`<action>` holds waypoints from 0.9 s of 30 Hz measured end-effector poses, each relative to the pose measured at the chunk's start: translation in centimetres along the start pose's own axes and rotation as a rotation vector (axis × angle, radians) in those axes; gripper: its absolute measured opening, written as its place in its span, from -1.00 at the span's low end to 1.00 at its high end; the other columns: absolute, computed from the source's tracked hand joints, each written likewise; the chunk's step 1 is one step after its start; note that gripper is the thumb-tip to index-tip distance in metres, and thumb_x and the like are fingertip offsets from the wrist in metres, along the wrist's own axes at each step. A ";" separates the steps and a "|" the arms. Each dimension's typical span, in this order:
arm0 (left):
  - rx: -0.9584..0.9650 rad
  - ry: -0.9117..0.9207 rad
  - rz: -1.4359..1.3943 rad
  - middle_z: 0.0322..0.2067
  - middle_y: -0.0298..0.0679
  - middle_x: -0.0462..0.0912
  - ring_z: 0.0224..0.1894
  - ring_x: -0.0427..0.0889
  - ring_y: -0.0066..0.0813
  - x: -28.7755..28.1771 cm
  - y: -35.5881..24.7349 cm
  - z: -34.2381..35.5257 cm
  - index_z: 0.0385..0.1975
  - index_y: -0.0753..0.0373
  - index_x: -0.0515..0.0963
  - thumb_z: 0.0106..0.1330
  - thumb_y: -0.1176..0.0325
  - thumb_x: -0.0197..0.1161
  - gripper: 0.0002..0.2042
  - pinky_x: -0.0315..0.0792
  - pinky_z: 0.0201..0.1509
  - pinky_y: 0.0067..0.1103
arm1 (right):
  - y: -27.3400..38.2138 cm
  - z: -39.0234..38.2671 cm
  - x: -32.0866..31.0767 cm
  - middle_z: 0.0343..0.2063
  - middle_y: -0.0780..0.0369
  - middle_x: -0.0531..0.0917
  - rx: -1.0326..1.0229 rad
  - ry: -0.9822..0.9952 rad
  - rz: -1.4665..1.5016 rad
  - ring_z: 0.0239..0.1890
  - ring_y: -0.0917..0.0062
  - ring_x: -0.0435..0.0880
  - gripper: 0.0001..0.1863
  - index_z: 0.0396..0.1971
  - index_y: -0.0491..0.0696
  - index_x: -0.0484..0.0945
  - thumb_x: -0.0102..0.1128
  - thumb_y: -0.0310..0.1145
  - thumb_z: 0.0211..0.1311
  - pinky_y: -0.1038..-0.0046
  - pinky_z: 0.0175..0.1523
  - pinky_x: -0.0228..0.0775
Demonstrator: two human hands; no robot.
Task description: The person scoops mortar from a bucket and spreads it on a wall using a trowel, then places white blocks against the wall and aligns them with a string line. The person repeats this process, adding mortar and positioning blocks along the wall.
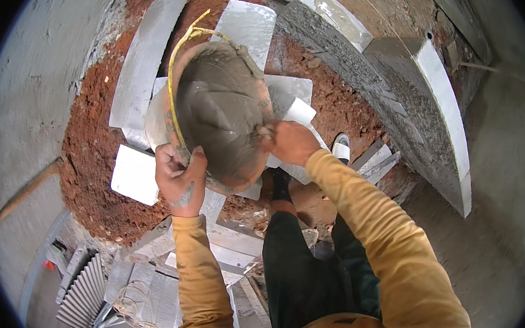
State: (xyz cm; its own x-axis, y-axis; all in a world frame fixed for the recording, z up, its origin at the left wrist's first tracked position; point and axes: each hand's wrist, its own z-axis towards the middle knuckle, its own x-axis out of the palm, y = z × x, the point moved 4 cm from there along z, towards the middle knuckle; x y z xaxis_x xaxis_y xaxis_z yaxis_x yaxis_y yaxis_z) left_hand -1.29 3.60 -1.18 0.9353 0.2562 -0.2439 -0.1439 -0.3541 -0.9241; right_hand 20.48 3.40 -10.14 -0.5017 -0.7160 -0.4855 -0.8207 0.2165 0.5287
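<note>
A round tub (232, 185) of wet grey mortar (218, 104) stands between the worker's hands, amid pale blocks (247, 28) on red soil (90, 168); the left hand (180, 180) pinches its near-left rim beside the yellow rope (171, 78), thumb and fingers nearly closed, while the right hand (292, 143) curls tightly over the right rim

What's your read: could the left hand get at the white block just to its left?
Probably yes, if the left hand lets go of the rim of the bucket; nothing visible stands between it and the white block, though one view does not settle how far down that lies.
</note>
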 end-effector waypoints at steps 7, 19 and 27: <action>-0.041 -0.062 -0.011 -0.56 -0.48 0.38 -0.54 0.29 -0.80 -2.1 0.8 1.0 -0.45 0.22 0.32 0.15 0.59 0.21 -0.82 0.21 -0.45 -0.79 | -2.1 -5.8 -7.7 -0.49 0.29 0.58 0.113 0.237 0.500 -0.46 0.62 0.50 -0.68 -0.24 -0.15 0.57 0.21 -0.20 0.15 0.54 -0.30 0.37; 0.009 -0.226 -0.049 -0.47 -0.48 0.43 -0.45 0.30 -0.78 -3.8 4.5 0.3 -0.39 0.21 0.37 0.20 0.58 0.15 -0.89 0.22 -0.33 -0.78 | -12.2 -10.5 -42.7 -0.33 0.33 0.59 -0.072 -0.101 -0.023 -0.31 0.61 0.53 -0.78 -0.25 -0.09 0.54 0.21 -0.45 0.06 0.48 -0.20 0.41; -0.058 -0.297 0.020 -0.38 -0.45 0.49 -0.37 0.34 -0.75 -4.3 4.4 -2.7 -0.36 0.21 0.40 0.26 0.49 0.14 -0.95 0.25 -0.22 -0.76 | -19.8 1.6 -44.8 -0.21 0.21 0.61 -0.247 -0.050 -0.737 -0.14 0.39 0.55 -0.68 -0.19 -0.04 0.58 0.25 -0.47 -0.04 0.34 0.03 0.34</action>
State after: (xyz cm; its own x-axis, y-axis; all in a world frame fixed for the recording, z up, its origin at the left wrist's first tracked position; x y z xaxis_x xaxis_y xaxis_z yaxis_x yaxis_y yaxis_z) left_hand -5.05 -1.47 -3.47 0.7956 0.4977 -0.3454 -0.1349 -0.4104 -0.9019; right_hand 58.74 32.27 0.04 0.1330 -0.5857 -0.7996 -0.8655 -0.4617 0.1942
